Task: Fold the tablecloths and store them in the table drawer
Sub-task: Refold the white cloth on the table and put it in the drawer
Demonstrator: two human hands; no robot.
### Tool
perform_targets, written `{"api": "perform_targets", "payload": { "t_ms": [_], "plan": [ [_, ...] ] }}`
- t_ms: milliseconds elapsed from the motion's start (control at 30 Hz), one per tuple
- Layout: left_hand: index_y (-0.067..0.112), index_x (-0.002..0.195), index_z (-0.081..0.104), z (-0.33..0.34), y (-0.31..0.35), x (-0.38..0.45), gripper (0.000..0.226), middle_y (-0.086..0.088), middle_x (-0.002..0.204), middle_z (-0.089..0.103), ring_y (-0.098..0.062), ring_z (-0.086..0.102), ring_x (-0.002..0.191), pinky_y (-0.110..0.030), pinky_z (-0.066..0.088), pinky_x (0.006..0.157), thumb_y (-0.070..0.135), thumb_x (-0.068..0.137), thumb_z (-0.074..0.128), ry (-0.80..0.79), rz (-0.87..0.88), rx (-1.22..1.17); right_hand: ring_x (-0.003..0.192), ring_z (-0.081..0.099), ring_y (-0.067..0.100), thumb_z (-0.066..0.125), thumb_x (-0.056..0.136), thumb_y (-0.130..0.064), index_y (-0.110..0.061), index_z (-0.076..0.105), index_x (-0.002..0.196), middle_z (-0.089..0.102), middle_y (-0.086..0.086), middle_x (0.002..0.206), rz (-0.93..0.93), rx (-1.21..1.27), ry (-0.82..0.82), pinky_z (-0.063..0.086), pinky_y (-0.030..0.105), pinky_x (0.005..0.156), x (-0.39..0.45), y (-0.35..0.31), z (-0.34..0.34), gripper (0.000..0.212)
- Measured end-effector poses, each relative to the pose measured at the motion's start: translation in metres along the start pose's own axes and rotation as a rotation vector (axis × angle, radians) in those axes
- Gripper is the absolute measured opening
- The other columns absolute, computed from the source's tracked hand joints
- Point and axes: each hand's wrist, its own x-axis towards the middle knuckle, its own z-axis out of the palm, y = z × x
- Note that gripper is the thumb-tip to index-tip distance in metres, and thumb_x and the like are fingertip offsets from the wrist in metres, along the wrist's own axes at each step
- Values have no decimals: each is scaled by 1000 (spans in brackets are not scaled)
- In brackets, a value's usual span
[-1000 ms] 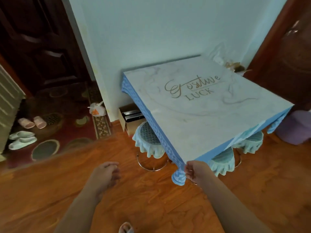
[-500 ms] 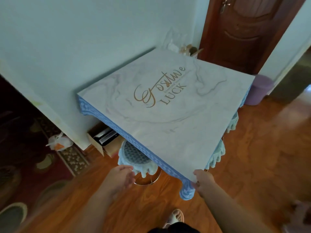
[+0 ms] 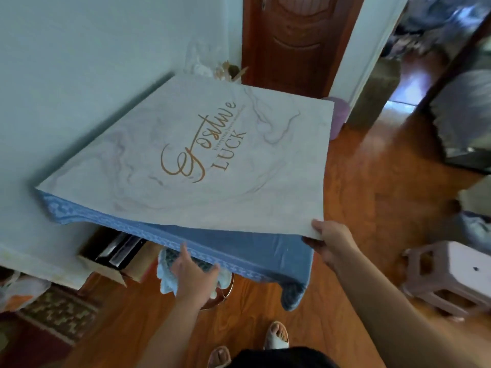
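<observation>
A stiff marble-patterned tablecloth [image 3: 202,160] with gold "LUCK" lettering covers the square table against the wall. My right hand [image 3: 328,239] grips its near right corner and holds that corner lifted. Beneath it a blue tablecloth [image 3: 239,248] with a patterned hem shows, draped over the table's front edge. My left hand [image 3: 192,272] reaches in with fingers spread, touching the blue cloth's front hem. No drawer is visible.
Stools with pale frilly covers [image 3: 170,277] stand under the table. A cardboard box [image 3: 111,258] sits on the floor at the left. A pale plastic stool [image 3: 451,277] stands at the right. A brown door [image 3: 292,35] is behind the table. My sandalled feet [image 3: 276,338] are below.
My right hand has lifted the marble cloth's near corner, exposing the blue cloth beneath. My left hand moved forward to the blue hem. The view swung right and closer.
</observation>
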Motion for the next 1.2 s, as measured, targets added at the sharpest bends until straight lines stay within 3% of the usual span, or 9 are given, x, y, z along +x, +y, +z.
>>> {"api": "perform_targets", "payload": {
  "t_ms": [100,200,400,467,567,733,1000,1100,1200],
  "plan": [
    [36,160,-4,-9,12,32,113,-14,167,-10,-39,17,152,-56,39,112,26,85,80,160,236,160,80,62,26,57,98,-3,6,58,101,63,17,95,-90,9,-19,59,40,71,-29,-24,9,9],
    [41,160,-3,-21,27,71,106,-4,166,-16,-45,24,149,-57,48,103,28,89,76,103,294,219,85,64,27,55,98,-1,4,58,93,64,19,100,-106,86,-28,59,39,71,-47,-33,17,8],
    [24,158,31,-46,46,114,54,-18,164,18,-40,38,141,-53,43,104,33,107,44,21,404,456,96,68,31,56,95,1,4,58,123,68,20,116,-203,202,-101,60,33,59,-72,-85,45,28],
    [15,148,50,-57,62,117,43,-22,148,47,-41,49,130,-52,44,100,28,109,37,101,470,440,96,69,31,55,96,2,1,59,125,68,18,115,-244,209,-141,60,33,58,-85,-104,55,29],
    [8,136,61,-79,96,113,40,-20,134,62,-43,57,121,-49,46,95,26,109,37,275,528,348,98,68,30,54,97,2,-5,61,112,68,15,114,-279,222,-191,63,36,67,-102,-128,55,17],
    [7,130,65,-92,136,93,37,-18,131,65,-40,58,121,-48,46,102,25,109,40,358,664,327,102,68,31,53,98,1,-6,59,107,67,16,115,-311,239,-217,63,42,77,-108,-165,27,13],
    [10,105,69,-22,178,-9,29,-12,110,67,-35,62,100,-41,47,82,23,107,44,447,765,328,87,73,27,54,96,-4,-8,62,112,71,14,99,-386,296,-120,63,40,79,-109,-202,-81,18],
    [10,101,71,28,154,-53,28,-5,106,68,-23,61,94,-37,47,82,26,106,49,378,783,196,91,72,25,56,95,-9,-10,63,103,70,13,100,-370,295,-11,62,40,82,-101,-183,-140,11],
    [13,121,70,94,102,-76,24,0,121,64,-15,58,111,-29,44,99,23,101,60,190,639,146,88,68,25,57,92,-8,-6,60,105,66,13,100,-267,314,107,60,40,80,-80,-137,-203,14]
  ]
}}
